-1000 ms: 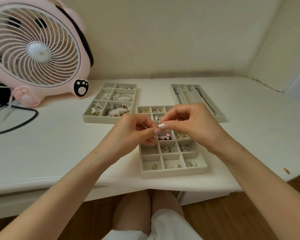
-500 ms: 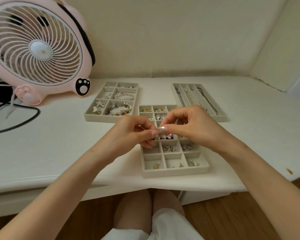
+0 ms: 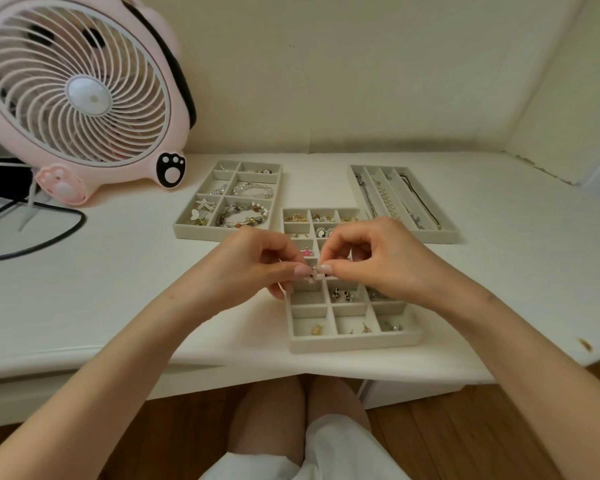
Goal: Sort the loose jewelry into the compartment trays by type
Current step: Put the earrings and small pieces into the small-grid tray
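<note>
Beige flocked grid tray [image 3: 355, 342] sat at centre frame, near the front edge of the white table [image 3: 84, 289], long axis running up-frame. Cells square, shallow, with soft-looking walls.

Small piece [image 3: 314, 274] was held in the air over the tray's middle rows, at centre frame. It was pale with a metallic glint and too small to type; judged an earring from the tray beneath it.

Left hand [image 3: 257, 265]: thumb and forefinger pinched the piece from frame left, other fingers curled under.
Right hand [image 3: 378, 261]: thumb and forefinger pinched the same piece from frame right, other fingers curled loosely.
The fingertips nearly met. Neither hand was nearer; the piece lay between them. Its own long axis could not be resolved.

Key relation: bare-looking cells lay just below the fingertips in frame, in the left column toward the tray's near end. Judged a short straight lowering would reach them once one hand lets go.

Other cells held small gold bits, black-and-white studs [image 3: 342, 294] and a pink charm [image 3: 306, 252].

Bracelet tray [image 3: 201, 233] sat left of centre and held beaded and pearl loops. Necklace tray [image 3: 440, 235], right of centre, had long slots holding chains. Pink plastic fan [image 3: 80, 95] stood at upper left.
</note>
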Demonstrator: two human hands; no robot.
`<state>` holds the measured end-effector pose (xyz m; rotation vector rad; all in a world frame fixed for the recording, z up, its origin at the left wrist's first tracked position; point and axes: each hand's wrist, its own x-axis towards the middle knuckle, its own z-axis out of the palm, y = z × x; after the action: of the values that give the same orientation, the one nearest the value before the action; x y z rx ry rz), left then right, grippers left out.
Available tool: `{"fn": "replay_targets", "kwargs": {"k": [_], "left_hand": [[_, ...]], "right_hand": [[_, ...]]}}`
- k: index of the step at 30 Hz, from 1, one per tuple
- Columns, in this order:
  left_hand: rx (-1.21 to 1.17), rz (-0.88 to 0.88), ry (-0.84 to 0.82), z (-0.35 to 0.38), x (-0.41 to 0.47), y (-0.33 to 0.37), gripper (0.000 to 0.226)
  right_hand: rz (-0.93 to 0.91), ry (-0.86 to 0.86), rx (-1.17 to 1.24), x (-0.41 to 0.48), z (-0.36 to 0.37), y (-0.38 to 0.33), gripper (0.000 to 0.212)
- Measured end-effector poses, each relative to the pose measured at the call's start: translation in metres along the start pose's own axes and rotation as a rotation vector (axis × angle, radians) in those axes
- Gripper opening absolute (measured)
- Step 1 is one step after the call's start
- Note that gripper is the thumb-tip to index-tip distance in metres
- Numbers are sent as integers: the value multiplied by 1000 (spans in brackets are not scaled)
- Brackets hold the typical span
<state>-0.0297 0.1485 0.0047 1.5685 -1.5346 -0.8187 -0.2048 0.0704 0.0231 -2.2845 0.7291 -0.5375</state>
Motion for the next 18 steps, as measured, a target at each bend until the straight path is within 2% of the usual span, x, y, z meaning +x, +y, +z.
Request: {"fn": "replay_targets", "kwargs": {"k": [11,18], "left_hand": [[-188,47,198,-6,3,-7,11],[-142,50,260,-5,7,-13,7]], "right_hand": [[7,-175,-76,10,14,5,4],[-14,-220,-173,16,16,7,7]]}}
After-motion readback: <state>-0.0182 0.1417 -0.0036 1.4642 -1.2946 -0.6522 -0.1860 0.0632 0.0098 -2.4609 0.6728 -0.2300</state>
